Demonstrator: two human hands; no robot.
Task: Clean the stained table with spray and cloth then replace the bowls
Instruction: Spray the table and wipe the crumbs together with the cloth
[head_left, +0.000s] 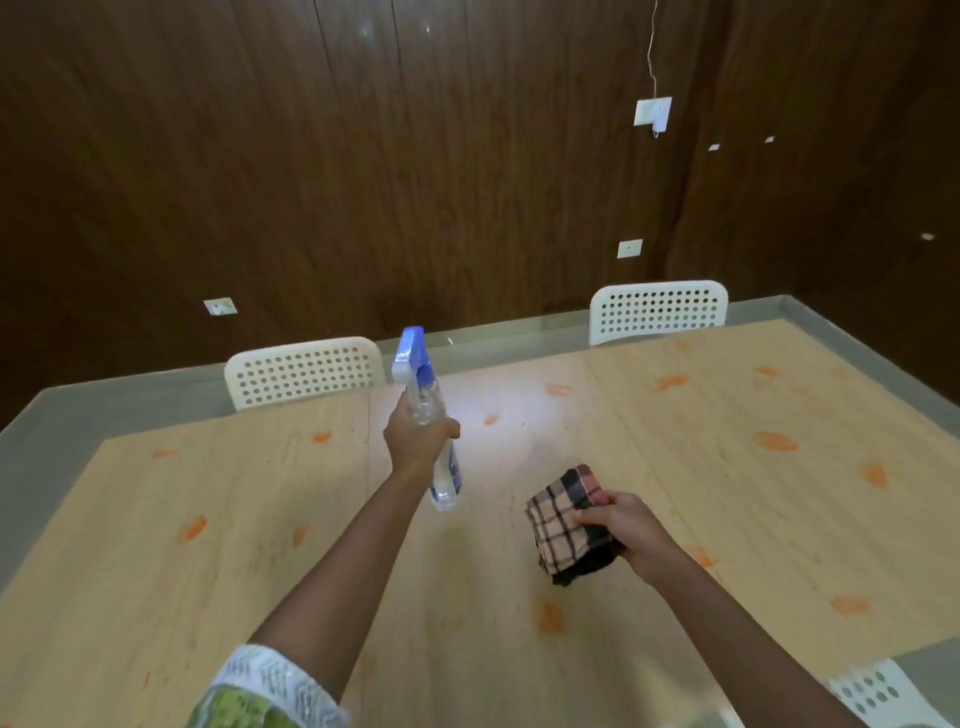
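My left hand grips a clear spray bottle with a blue and white nozzle, held above the middle of the table and pointing away from me. My right hand holds a folded checked cloth, beige and black, just above the tabletop to the right of the bottle. The light wooden table carries several orange stains, for example one at the right and one at the left. No bowls are in view.
Two white perforated chairs stand at the table's far edge, one left of the bottle and one to the right. A third chair's back shows at the near right corner. A dark wood-panelled wall rises behind.
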